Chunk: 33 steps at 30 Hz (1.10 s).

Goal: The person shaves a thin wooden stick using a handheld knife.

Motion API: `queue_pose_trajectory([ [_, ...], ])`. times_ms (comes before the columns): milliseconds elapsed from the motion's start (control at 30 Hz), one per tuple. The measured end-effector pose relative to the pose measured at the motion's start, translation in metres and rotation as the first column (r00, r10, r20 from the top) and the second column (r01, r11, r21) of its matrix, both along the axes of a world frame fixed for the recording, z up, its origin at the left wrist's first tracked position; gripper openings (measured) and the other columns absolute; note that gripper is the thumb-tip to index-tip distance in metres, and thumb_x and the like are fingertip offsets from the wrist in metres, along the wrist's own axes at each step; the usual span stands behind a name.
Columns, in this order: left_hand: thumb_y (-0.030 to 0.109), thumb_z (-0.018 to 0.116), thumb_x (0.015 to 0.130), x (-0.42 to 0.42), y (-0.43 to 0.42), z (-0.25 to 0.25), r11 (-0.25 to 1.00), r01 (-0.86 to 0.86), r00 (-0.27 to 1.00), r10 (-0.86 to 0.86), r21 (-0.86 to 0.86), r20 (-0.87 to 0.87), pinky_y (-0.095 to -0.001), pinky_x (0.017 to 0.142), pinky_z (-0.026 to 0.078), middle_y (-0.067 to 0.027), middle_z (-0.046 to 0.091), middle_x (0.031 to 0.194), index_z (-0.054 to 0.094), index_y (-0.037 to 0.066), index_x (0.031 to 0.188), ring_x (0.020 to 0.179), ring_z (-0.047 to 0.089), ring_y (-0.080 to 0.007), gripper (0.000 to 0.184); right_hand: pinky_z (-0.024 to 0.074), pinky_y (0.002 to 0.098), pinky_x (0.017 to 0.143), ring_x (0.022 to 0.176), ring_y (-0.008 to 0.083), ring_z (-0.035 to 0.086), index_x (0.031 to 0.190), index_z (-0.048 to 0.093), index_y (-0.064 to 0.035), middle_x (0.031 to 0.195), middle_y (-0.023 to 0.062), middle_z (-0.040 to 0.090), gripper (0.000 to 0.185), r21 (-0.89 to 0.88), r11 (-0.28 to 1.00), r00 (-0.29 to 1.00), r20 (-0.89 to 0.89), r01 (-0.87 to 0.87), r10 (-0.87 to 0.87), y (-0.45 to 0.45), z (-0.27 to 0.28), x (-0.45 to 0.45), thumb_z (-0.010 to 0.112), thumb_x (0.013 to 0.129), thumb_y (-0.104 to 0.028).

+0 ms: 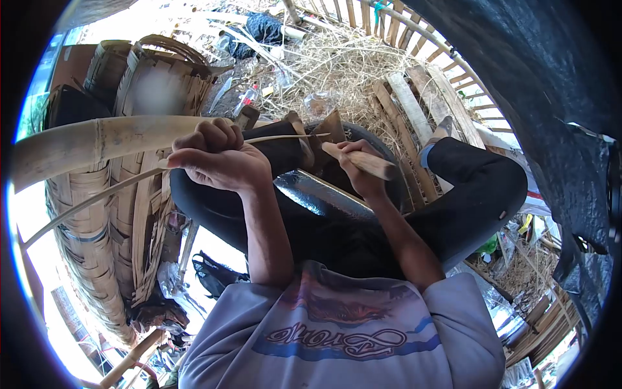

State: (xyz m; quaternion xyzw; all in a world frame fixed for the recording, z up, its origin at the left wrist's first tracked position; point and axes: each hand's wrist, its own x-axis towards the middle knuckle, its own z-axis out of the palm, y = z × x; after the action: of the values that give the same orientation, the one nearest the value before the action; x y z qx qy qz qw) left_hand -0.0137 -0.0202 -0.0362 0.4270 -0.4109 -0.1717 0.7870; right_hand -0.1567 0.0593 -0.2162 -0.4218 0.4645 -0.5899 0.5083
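My left hand (pixel 217 155) is closed in a fist around a thin bamboo strip (pixel 97 205). The strip runs from the lower left, through the fist, to a tip between my hands. In my right hand (pixel 361 170) is a thick wooden handle (pixel 374 165), apparently of a knife. A brown pointed piece (pixel 333 127) stands beyond the handle, near the strip's tip; whether it is the blade I cannot tell. Just behind my left hand lies a thick bamboo pole (pixel 129 138).
Rolled woven bamboo panels (pixel 84 259) stand at the left. A black tyre-like ring (pixel 392 146) sits between my bent legs. Wooden planks (pixel 414 107), straw (pixel 350 58) and a plastic bottle (pixel 247 96) lie ahead. Dark sheeting (pixel 538 78) hangs at the right, by a slatted bamboo fence (pixel 447 48).
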Motion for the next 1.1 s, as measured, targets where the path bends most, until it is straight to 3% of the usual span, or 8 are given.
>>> queue_pose_trajectory([
  [100, 0.057, 0.029, 0.092, 0.008, 0.001, -0.003, 0.999, 0.032, 0.997, -0.032, -0.007, -0.073, -0.0221, 0.037, 0.011, 0.0046, 0.012, 0.051, 0.018, 0.016, 0.066, 0.044, 0.012, -0.0061, 0.050, 0.0501, 0.0249, 0.071, 0.087, 0.0120, 0.059, 0.085, 0.057, -0.0032, 0.095, 0.0101, 0.064, 0.009, 0.124, 0.991, 0.997, -0.063, 0.046, -0.038, -0.007, -0.002, -0.007, 0.063, 0.079, -0.001],
  [200, 0.057, 0.029, 0.092, 0.005, 0.003, 0.001, 1.000, 0.015, 0.998, -0.015, 0.001, -0.053, -0.0218, 0.037, 0.011, 0.0045, 0.012, 0.051, 0.018, 0.016, 0.066, 0.044, 0.012, -0.0060, 0.050, 0.0537, 0.0260, 0.071, 0.095, 0.0155, 0.059, 0.089, 0.054, -0.0046, 0.102, 0.0109, 0.061, 0.013, 0.199, 0.979, 0.960, 0.279, -0.047, -0.010, -0.008, 0.029, -0.016, 0.062, 0.080, 0.000],
  [333, 0.057, 0.029, 0.092, 0.003, 0.000, -0.002, 1.000, -0.006, 1.000, 0.006, -0.004, -0.014, -0.0220, 0.037, 0.011, 0.0044, 0.012, 0.051, 0.019, 0.015, 0.067, 0.044, 0.012, -0.0059, 0.050, 0.0542, 0.0246, 0.067, 0.092, 0.0150, 0.060, 0.089, 0.054, -0.0052, 0.103, 0.0110, 0.061, 0.013, 0.190, 0.980, 0.963, 0.271, -0.067, 0.014, -0.004, -0.007, -0.008, 0.062, 0.080, -0.001],
  [400, 0.057, 0.028, 0.092, 0.002, 0.000, -0.001, 1.000, 0.016, 0.999, -0.017, -0.009, -0.046, -0.0221, 0.037, 0.011, 0.0044, 0.012, 0.051, 0.019, 0.015, 0.067, 0.044, 0.012, -0.0058, 0.050, 0.0515, 0.0269, 0.067, 0.083, 0.0176, 0.062, 0.087, 0.055, -0.0033, 0.100, 0.0122, 0.062, 0.009, 0.041, 0.999, 0.980, -0.198, -0.008, 0.016, -0.004, -0.062, -0.001, 0.061, 0.081, -0.001],
  [533, 0.056, 0.028, 0.093, 0.004, 0.003, -0.001, 0.999, 0.051, 0.995, -0.052, -0.013, -0.082, -0.0223, 0.037, 0.011, 0.0044, 0.013, 0.051, 0.019, 0.015, 0.066, 0.044, 0.013, -0.0057, 0.049, 0.0514, 0.0232, 0.065, 0.075, 0.0129, 0.060, 0.087, 0.054, -0.0037, 0.098, 0.0108, 0.062, 0.009, 0.208, 0.978, 0.980, 0.185, 0.033, -0.072, -0.017, -0.010, -0.013, 0.061, 0.081, -0.002],
  [567, 0.056, 0.028, 0.093, 0.005, 0.004, -0.001, 0.999, 0.042, 0.996, -0.042, -0.005, -0.082, -0.0223, 0.037, 0.011, 0.0044, 0.013, 0.051, 0.019, 0.015, 0.066, 0.044, 0.013, -0.0057, 0.049, 0.0531, 0.0249, 0.068, 0.095, 0.0145, 0.058, 0.090, 0.053, -0.0069, 0.104, 0.0094, 0.061, 0.010, 0.183, 0.983, 0.971, 0.237, -0.031, -0.014, -0.016, 0.005, -0.017, 0.060, 0.083, -0.004],
  [933, 0.056, 0.029, 0.092, 0.005, 0.004, 0.002, 1.000, 0.019, 0.997, -0.018, 0.014, -0.075, -0.0222, 0.038, 0.010, 0.0047, 0.013, 0.051, 0.019, 0.015, 0.067, 0.044, 0.013, -0.0057, 0.050, 0.0522, 0.0227, 0.060, 0.085, 0.0135, 0.061, 0.088, 0.054, -0.0062, 0.098, 0.0099, 0.063, 0.012, 0.103, 0.995, 0.985, 0.170, -0.016, -0.002, -0.021, -0.015, -0.010, 0.063, 0.080, -0.005],
  [1100, 0.057, 0.030, 0.092, 0.005, 0.000, 0.001, 0.998, 0.053, 0.993, -0.055, -0.023, -0.101, -0.0224, 0.038, 0.010, 0.0048, 0.013, 0.051, 0.019, 0.015, 0.066, 0.044, 0.012, -0.0058, 0.050, 0.0495, 0.0215, 0.057, 0.077, 0.0105, 0.060, 0.083, 0.055, -0.0060, 0.092, 0.0083, 0.063, 0.013, 0.366, 0.927, 0.995, 0.016, 0.082, -0.094, -0.015, -0.067, -0.008, 0.063, 0.075, 0.001],
])
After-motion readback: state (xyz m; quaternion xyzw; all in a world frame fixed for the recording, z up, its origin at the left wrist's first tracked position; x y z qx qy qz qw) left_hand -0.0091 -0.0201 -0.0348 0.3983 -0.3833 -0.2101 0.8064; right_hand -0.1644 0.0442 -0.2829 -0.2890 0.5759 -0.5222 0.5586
